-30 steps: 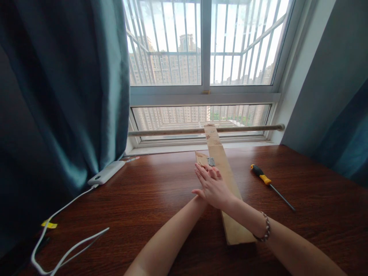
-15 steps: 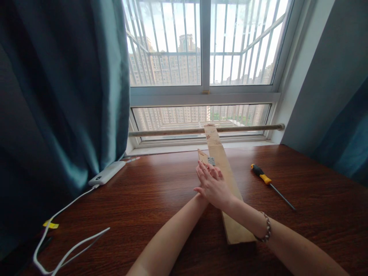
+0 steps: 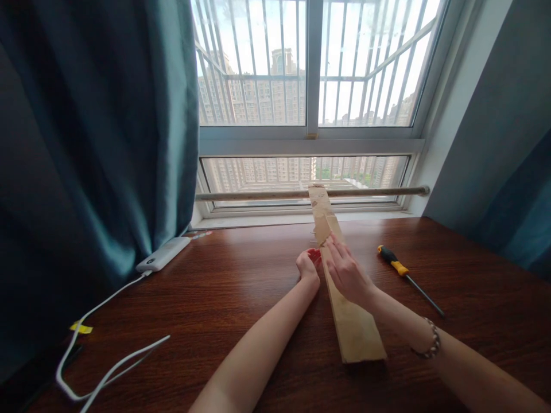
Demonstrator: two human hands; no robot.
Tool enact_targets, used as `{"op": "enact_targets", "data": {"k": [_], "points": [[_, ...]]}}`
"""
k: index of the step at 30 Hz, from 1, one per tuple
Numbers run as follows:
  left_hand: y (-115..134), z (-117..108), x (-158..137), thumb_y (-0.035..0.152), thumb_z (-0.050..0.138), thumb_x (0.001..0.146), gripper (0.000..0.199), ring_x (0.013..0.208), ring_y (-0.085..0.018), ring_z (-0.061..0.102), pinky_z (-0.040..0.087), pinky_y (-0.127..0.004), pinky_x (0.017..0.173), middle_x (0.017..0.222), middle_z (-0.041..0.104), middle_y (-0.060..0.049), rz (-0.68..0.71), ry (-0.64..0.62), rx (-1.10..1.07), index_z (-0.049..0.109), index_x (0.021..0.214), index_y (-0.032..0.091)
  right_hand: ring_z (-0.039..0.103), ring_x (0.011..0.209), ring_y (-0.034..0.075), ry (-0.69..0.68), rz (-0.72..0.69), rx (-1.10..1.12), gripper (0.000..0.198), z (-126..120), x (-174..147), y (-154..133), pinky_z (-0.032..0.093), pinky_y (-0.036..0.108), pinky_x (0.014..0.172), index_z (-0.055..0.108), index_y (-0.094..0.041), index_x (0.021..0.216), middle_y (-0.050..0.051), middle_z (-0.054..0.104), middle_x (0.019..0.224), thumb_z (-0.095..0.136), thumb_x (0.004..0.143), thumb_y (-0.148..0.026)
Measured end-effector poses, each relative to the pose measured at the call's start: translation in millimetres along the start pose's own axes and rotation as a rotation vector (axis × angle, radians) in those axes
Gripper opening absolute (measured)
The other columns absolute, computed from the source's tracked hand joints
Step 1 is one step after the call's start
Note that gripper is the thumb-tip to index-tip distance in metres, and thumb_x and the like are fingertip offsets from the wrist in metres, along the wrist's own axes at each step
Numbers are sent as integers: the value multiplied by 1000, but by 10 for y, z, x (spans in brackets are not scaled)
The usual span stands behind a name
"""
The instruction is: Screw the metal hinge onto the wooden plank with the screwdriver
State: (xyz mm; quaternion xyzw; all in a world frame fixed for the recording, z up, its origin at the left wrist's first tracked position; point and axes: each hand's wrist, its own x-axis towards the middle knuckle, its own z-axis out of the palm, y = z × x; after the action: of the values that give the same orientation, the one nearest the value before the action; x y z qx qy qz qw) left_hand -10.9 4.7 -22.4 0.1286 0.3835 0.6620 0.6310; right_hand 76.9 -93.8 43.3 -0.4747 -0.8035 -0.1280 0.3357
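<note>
Apart now, the two hands lay crossed half a second ago, right over left; the right hand point(image 3: 348, 275) has slid outward along the long plank point(image 3: 357, 327), while the left hand point(image 3: 308, 265) sits clear at the plank's left edge. Between and just beyond their fingertips, the small wooden piece point(image 3: 321, 229) has shifted too: earlier it stuck out to the left with a metal hinge showing, and now it overlaps the plank (the hinge is out of sight). I take this to mean the piece has been swung over onto the plank, though whether it lies fully flat I cannot tell.

Right: fingers stretched out and close together, laid against the plank, fingertips at the small piece. Left: fingers curled narrow beside the wood; whether they pinch anything is hidden. Thin pale points point(image 3: 313, 241) jut beyond the left fingertips, too small to count surely.

Counted up, one long plank runs beneath the right hand, and one small piece lies ahead of both. One screwdriver point(image 3: 405, 273) rests on the counter point(image 3: 241, 258) to the right hand's right, well apart. One white device point(image 3: 164, 254), with one white cable point(image 3: 144, 276) plugged in, lies far to the left hand's left. One bracelet point(image 3: 435, 339) circles the right wrist.
</note>
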Motion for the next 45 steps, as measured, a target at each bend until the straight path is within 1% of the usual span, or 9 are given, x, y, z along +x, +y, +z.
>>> {"op": "enact_targets", "data": {"k": [4,11,14,29,36,39,41,43,45], "points": [[-56,15,-39,9,45,63,18,57,-15,61,48,-28,64,63,64,-6,-17,-36,36,61,67,13,27,137,24,110,108,212,51,86,-115,199,32,46,109,30,-9,142,16,30,148,28,92,-17],[-55,-1,-50,9,46,59,22,61,-15,62,47,-27,62,70,67,-7,-11,-91,67,65,71,11,39,131,25,153,318,439,46,209,-307,447,32,48,108,45,-12,133,16,45,139,34,90,-24],[-54,3,-56,9,46,59,23,60,-15,62,47,-27,62,71,67,-8,0,-88,65,65,72,12,41,129,25,135,333,495,45,220,-321,483,31,48,108,47,-15,131,13,49,136,35,89,-25],[-57,2,-81,18,52,64,17,60,-14,61,46,-26,59,73,66,-6,26,-112,136,64,76,13,43,123,26,63,309,303,48,293,-356,581,34,49,104,50,-13,130,14,52,132,37,84,-22],[-40,-12,-81,20,52,68,16,57,-12,59,44,-24,56,72,65,-4,36,-141,185,64,77,14,50,118,27,108,300,294,45,-4,-341,762,40,49,99,51,-16,126,14,56,127,43,84,-27],[-57,-30,-77,25,52,71,17,55,-12,58,43,-24,53,70,64,-3,74,-155,218,64,79,15,59,102,28,69,418,365,38,-144,-432,894,48,47,89,58,-14,114,15,63,112,46,82,-32],[-89,-40,-64,28,52,72,18,55,-13,57,41,-23,51,69,64,-3,99,-172,243,64,80,16,63,93,28,34,573,484,34,-155,-562,896,51,46,82,62,-14,101,15,67,101,47,80,-36],[-135,-47,-35,30,53,73,19,56,-13,57,41,-24,52,68,64,-3,141,-194,254,63,80,16,66,84,29,-40,764,684,34,-107,-729,801,54,45,74,62,-14,93,15,69,92,49,78,-42],[-180,-53,3,31,53,74,18,57,-13,57,43,-24,55,67,64,-3,207,-217,254,62,76,15,68,82,28,-161,861,895,37,-37,-894,637,56,44,69,62,-16,92,13,70,92,51,78,-48]]}}
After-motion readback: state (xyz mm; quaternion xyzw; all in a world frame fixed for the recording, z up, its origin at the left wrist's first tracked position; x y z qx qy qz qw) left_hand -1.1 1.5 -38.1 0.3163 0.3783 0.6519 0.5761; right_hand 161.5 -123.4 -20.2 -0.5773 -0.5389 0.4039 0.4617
